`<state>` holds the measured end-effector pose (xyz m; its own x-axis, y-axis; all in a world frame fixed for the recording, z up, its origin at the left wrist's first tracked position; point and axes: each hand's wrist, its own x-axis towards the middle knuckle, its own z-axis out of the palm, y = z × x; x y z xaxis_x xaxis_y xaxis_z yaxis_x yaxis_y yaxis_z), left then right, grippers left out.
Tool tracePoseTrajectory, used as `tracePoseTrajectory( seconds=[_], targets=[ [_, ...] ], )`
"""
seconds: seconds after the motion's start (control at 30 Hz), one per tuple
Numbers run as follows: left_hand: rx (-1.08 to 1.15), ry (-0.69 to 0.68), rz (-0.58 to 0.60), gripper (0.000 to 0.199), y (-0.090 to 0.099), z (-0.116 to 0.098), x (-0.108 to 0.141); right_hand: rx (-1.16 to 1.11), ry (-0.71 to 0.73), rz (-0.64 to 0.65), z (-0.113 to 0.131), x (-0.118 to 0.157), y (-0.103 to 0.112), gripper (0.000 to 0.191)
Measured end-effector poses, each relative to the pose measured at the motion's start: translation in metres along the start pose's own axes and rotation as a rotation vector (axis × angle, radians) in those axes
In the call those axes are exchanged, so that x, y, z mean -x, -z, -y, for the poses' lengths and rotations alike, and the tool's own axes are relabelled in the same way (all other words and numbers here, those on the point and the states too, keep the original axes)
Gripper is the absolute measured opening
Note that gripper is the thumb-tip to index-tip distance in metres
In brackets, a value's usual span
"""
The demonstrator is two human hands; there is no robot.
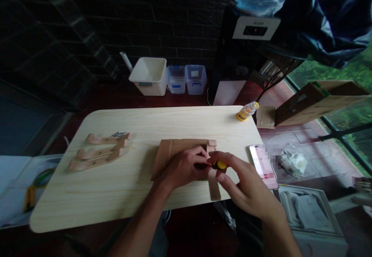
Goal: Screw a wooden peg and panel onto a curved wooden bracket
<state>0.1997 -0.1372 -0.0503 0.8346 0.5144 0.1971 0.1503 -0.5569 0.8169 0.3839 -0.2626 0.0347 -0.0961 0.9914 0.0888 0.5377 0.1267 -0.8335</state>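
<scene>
A flat brown piece (180, 144), leather or cardboard by its look, lies on the light wooden table in front of me. It has small holes near its left edge. A brown strap (214, 189) runs along its right side and toward the table's near edge. My left hand (187, 166) rests over the piece, its thumb and fingers pinched together by the strap; what they grip is hidden. In my right hand (240, 179) is a small screwdriver (220, 165) with a yellow and black handle, held between thumb and fingers. Its tip is hidden close to my left fingertips.
Several brown straps (97, 153) with dark studs lie at the table's left, small metal pieces (118, 134) beside them. A clear bottle (247, 111) stands at the far right corner, a phone (263, 166) at the right edge. Bins (151, 75) and a water dispenser (236, 55) stand behind.
</scene>
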Motion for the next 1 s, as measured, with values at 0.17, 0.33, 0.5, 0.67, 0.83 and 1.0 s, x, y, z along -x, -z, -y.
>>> tracePoseTrajectory(
  seconds=[0.17, 0.33, 0.5, 0.67, 0.83, 1.0],
  targets=[
    [-0.018, -0.001, -0.02, 0.006, -0.001, -0.002, -0.001, -0.032, 0.017, -0.005, 0.003, -0.002, 0.006, 0.036],
    [-0.033, -0.005, -0.039, 0.006, -0.002, -0.005, -0.002, -0.066, 0.012, -0.004, 0.003, -0.001, 0.009, 0.037],
    [-0.016, 0.012, -0.051, 0.01, -0.001, -0.008, -0.002, -0.1, 0.016, 0.006, -0.002, -0.001, 0.007, 0.036],
    [-0.007, 0.031, -0.044, 0.006, 0.0, -0.01, -0.002, -0.089, 0.032, -0.006, -0.007, -0.001, 0.008, 0.034],
    [-0.004, 0.037, -0.009, 0.003, 0.0, -0.006, -0.002, -0.124, 0.04, -0.003, -0.006, -0.001, 0.008, 0.031],
    [-0.018, 0.027, 0.024, 0.009, 0.002, -0.004, -0.002, -0.081, 0.016, -0.023, -0.005, 0.003, 0.008, 0.037]
  ],
)
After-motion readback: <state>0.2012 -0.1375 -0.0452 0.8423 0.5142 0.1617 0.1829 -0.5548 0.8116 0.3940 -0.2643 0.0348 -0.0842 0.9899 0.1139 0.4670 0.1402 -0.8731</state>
